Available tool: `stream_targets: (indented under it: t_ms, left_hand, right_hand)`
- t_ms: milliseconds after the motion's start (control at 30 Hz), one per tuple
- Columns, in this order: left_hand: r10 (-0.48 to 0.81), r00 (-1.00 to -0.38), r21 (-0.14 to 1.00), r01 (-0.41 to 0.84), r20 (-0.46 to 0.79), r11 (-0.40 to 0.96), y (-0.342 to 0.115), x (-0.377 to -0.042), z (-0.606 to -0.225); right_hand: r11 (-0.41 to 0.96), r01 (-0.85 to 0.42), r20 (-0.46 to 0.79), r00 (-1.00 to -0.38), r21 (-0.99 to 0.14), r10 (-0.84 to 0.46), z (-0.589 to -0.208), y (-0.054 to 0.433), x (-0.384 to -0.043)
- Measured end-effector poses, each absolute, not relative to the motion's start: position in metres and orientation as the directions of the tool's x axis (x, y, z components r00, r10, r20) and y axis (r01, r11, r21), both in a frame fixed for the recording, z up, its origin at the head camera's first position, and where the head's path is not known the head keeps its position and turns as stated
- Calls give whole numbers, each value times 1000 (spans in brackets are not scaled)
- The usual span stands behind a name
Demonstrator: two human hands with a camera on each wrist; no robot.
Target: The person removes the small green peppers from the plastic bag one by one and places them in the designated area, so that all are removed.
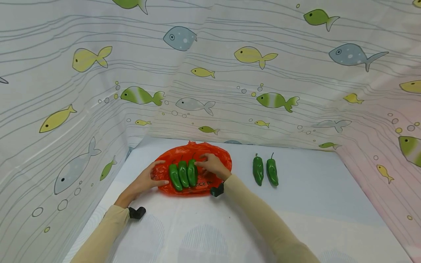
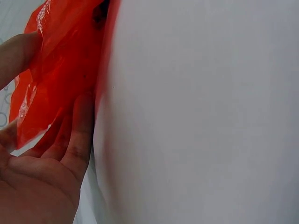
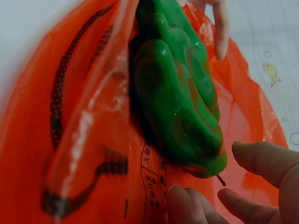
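Note:
Three glossy green peppers [image 1: 183,174] lie side by side on a spread red plastic bag [image 1: 210,149], stems pointing away. At the bag's left edge is my left hand [image 1: 143,183], thumb and fingers spread apart. In the left wrist view, some of its fingers [image 2: 70,140] show through the translucent red plastic, touching it. My right hand [image 1: 213,166] hovers over the bag's right part, beside the rightmost pepper. In the right wrist view, its fingertips [image 3: 243,154] are apart around the pepper's stem end, with a gap from the stem [image 3: 221,179].
Two more green peppers, a left one [image 1: 258,170] and a right one [image 1: 272,171], lie on the white table [image 1: 312,190] right of the bag. Fish-patterned curtains [image 1: 230,80] enclose the back and sides. Black wrist mounts [image 1: 137,213] sit at both sleeve cuffs.

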State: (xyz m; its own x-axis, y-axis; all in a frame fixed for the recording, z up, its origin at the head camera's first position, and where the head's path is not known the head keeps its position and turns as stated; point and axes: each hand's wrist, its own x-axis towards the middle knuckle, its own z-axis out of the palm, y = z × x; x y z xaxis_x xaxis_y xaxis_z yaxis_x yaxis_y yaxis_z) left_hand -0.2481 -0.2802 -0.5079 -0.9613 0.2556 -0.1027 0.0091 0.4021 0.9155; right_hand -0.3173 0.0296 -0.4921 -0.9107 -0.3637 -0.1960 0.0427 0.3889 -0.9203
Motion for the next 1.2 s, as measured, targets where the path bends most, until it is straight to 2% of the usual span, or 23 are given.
stream_targets:
  t_ms: [467, 1200]
  left_hand:
    - [255, -962, 914, 14, -98, 405, -279, -247, -506]
    - [264, -959, 916, 14, -102, 402, -281, -250, -509]
  right_hand:
    - [445, 64, -225, -920, -893, -320, -495, 15, -318]
    - [475, 72, -248, -915, -877, -318, -495, 6, -318]
